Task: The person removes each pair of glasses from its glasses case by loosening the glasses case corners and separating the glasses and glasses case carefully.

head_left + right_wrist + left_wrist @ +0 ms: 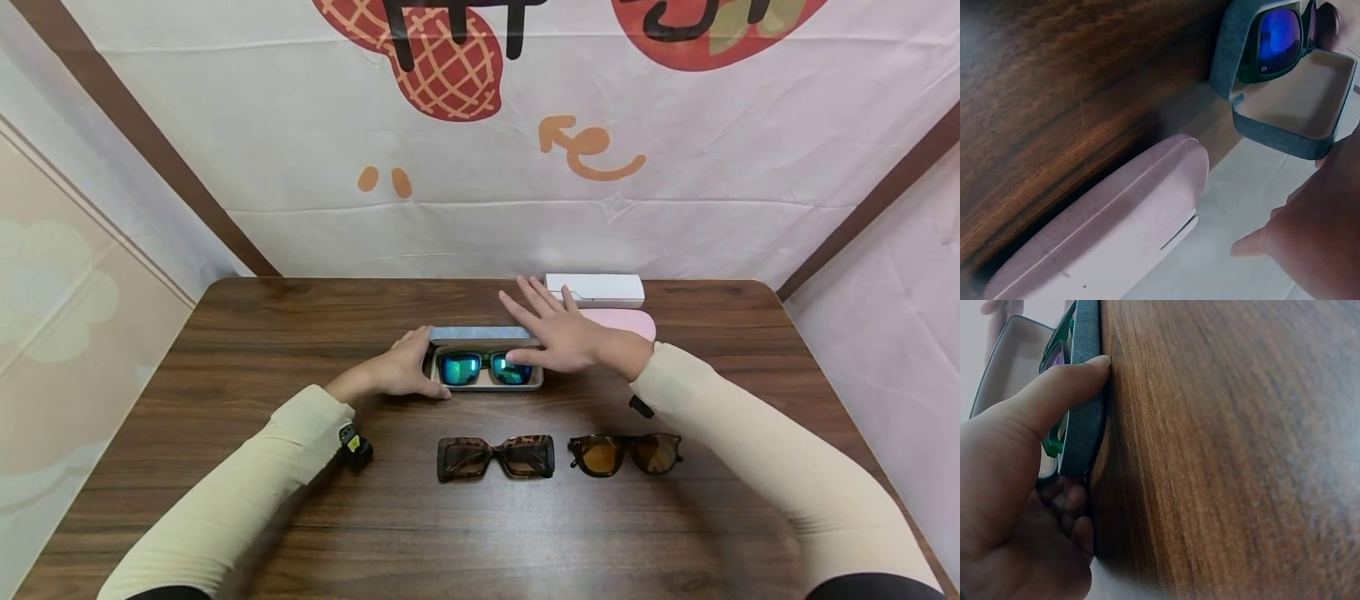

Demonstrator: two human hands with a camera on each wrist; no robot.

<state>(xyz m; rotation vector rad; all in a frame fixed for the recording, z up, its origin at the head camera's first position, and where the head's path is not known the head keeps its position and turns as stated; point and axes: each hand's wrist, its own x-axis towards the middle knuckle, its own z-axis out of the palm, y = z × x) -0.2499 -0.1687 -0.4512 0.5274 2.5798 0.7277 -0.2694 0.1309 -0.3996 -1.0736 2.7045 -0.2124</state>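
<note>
A blue-grey glasses case (480, 333) stands with its lid raised at the middle of the table. Inside lie dark green sunglasses (460, 369) with mirrored blue-green lenses. My left hand (405, 367) grips the left end of the case, its thumb (1088, 375) over the front wall and the other fingers round the end. At the right end, my right hand (566, 337) spreads its straight fingers close to the raised lid (1291, 134), the thumb overlapping the right lens in the head view.
Behind the right forearm are a pink glasses case (1110, 206), closed, and a white box (600, 287) near the back edge. In front lie tortoiseshell sunglasses (450, 460) and amber-lensed sunglasses (600, 457). A printed cloth (465, 225) hangs behind the wooden table (375, 533).
</note>
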